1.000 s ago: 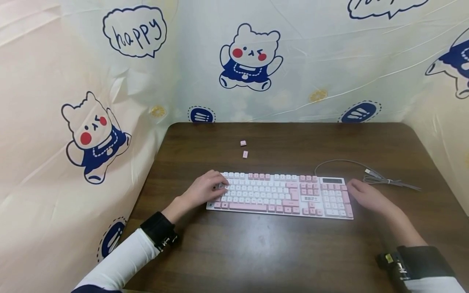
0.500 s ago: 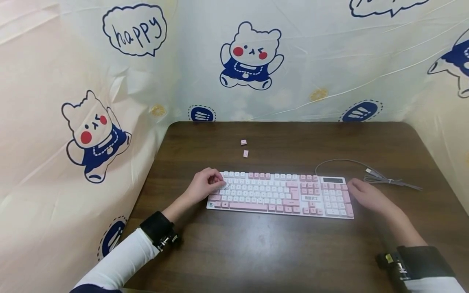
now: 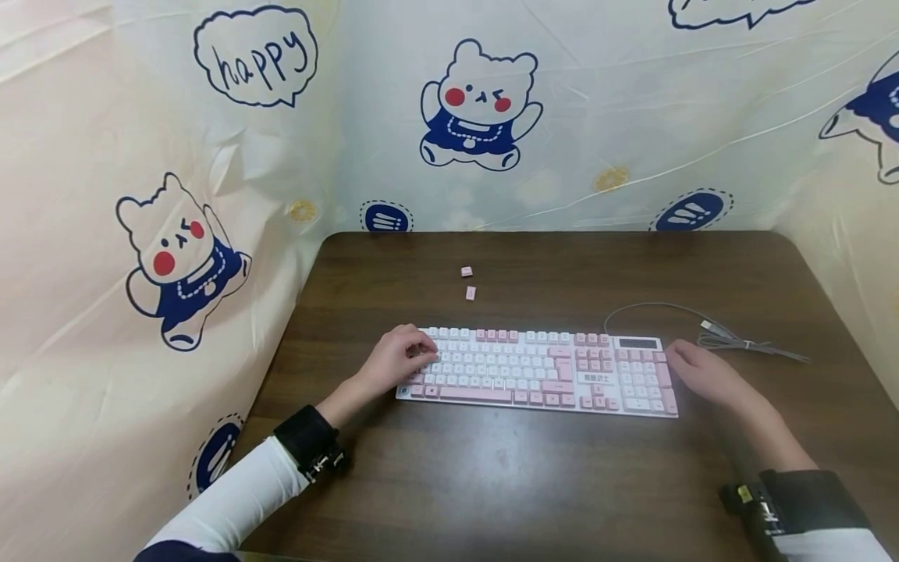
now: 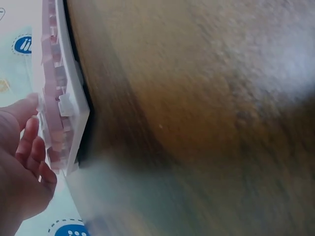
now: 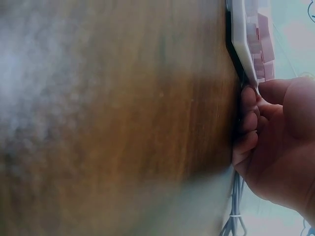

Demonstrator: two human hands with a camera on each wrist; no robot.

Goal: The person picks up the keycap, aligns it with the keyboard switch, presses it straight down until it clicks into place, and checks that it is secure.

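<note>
A white and pink keyboard (image 3: pixel 492 371) lies across the middle of the brown table. At its left end my left hand (image 3: pixel 395 357) bends over the upper keys, thumb and forefinger close together at a white keycap (image 4: pixel 40 104); the forefinger is mostly hidden in the left wrist view, and the other fingers curl inward. My right hand (image 3: pixel 705 375) grips the keyboard's right end. In the right wrist view its thumb (image 5: pixel 275 90) sits at the top edge while the curled fingers (image 5: pixel 248 120) are against the side and underneath. Two loose pink keycaps, one nearer (image 3: pixel 470 293) and one farther (image 3: pixel 467 272), lie behind the keyboard.
A grey cable (image 3: pixel 660 305) loops out behind the keyboard to a tied bundle (image 3: pixel 733 341) with a USB plug, right of the right hand. Patterned cloth (image 3: pixel 477 195) hangs around the table's back and sides. Bare wood (image 3: pixel 506 468) stretches in front of the keyboard.
My left hand draws back slightly from the keys with fingers pinched, then comes forward over them again. The right hand keeps its hold on the keyboard's end; the loose keycaps stay put.
</note>
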